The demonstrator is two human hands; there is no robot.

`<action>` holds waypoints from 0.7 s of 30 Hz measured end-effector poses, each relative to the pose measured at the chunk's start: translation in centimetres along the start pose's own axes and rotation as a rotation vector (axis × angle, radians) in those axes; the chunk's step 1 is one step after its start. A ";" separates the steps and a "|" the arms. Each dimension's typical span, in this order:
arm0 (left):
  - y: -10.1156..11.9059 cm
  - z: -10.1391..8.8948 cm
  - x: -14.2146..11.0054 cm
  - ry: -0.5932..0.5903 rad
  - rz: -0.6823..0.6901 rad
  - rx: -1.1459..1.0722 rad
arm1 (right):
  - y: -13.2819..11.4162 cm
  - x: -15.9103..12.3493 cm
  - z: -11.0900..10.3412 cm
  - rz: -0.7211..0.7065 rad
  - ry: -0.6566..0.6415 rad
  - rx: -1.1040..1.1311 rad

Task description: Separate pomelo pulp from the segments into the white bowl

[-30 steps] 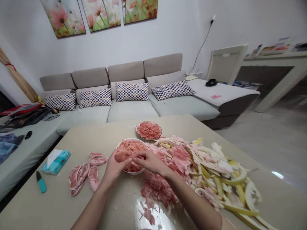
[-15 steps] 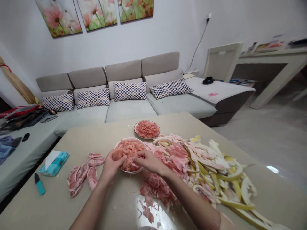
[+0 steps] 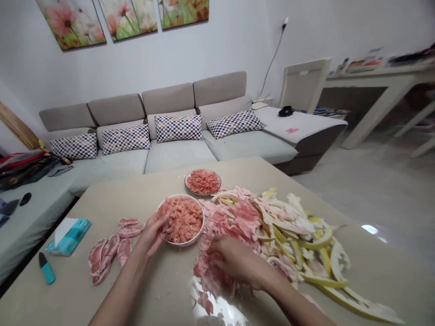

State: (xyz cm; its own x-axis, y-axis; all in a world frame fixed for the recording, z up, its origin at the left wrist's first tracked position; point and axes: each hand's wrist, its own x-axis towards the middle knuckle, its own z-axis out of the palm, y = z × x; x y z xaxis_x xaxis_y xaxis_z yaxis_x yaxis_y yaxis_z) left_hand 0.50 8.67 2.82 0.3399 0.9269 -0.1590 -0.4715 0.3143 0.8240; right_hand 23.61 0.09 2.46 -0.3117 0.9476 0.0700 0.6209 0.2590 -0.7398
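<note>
At the left rim of a white bowl is my left hand, its fingers bent around a piece of pink pomelo flesh; blur softens the fingertips. Loose pomelo flesh fills the bowl. My right hand is low over the near side of a heap of pink membranes, thumb and fingers apart, with nothing visible held. Peeled-off pomelo segments lie on the table left of my left forearm. Behind the bowl stands a dark-rimmed plate with more flesh.
Yellow-green pomelo rind spreads over the table's right side. A blue tissue pack and a teal-handled knife lie at the left. Past the table is a grey sofa with checkered cushions.
My right hand has left the bowl and moved right and nearer, onto the membrane heap. My left hand has shifted slightly left and down, staying by the bowl. The view has turned a little.
</note>
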 end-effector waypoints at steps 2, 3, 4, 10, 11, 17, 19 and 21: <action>0.1 0.1 -0.3 -0.048 -0.031 -0.043 | -0.2 0.0 -0.1 0.003 0.035 0.009; 0.1 0.1 -0.5 -0.075 -0.049 -0.058 | -0.4 0.3 -0.1 -0.004 0.073 0.036; 0.0 0.2 -0.6 -0.101 -0.066 -0.072 | -0.8 0.6 -0.1 -0.018 0.125 0.076; -0.6 0.6 -1.1 -0.192 -0.124 -0.127 | -3.3 4.1 1.4 -0.241 0.508 0.300; -0.8 0.6 -1.1 -0.196 -0.128 -0.133 | -3.6 4.7 1.8 -0.263 0.540 0.310; -1.0 0.4 -1.3 -0.189 -0.128 -0.130 | -3.9 6.7 3.8 -0.291 0.607 0.251; -1.0 0.5 -1.3 -0.181 -0.099 -0.116 | -3.9 7.0 4.1 -0.295 0.614 0.213; -1.1 0.7 -1.3 -0.163 -0.059 -0.100 | -4.1 7.0 4.2 -0.291 0.627 0.186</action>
State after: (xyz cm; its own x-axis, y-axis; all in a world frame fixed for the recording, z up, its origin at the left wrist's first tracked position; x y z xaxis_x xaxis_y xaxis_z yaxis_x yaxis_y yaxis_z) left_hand 1.12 6.96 2.52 0.4924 0.8636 -0.1085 -0.5229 0.3932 0.7562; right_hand 15.86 4.90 3.15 0.0606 0.7883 0.6123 0.4253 0.5346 -0.7303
